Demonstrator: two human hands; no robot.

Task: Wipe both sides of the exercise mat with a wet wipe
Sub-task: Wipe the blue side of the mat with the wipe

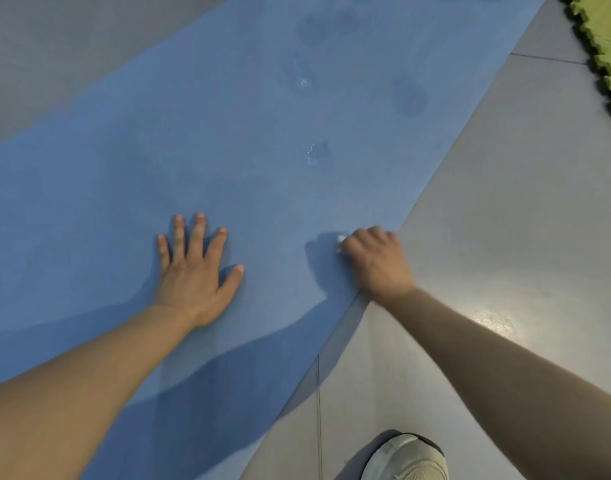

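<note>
Blue exercise mat [228, 150] lies flat on the grey tiled floor [505, 220]. Left hand [196, 271] presses flat on it, fingers spread. Right hand [375, 261], at the mat's right edge, is clenched round a white wet wipe [340, 241].

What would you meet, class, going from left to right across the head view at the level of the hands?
Blue exercise mat → left hand pressed flat on it → right hand gripping a white wet wipe at the mat's right edge → grey tiled floor.
</note>
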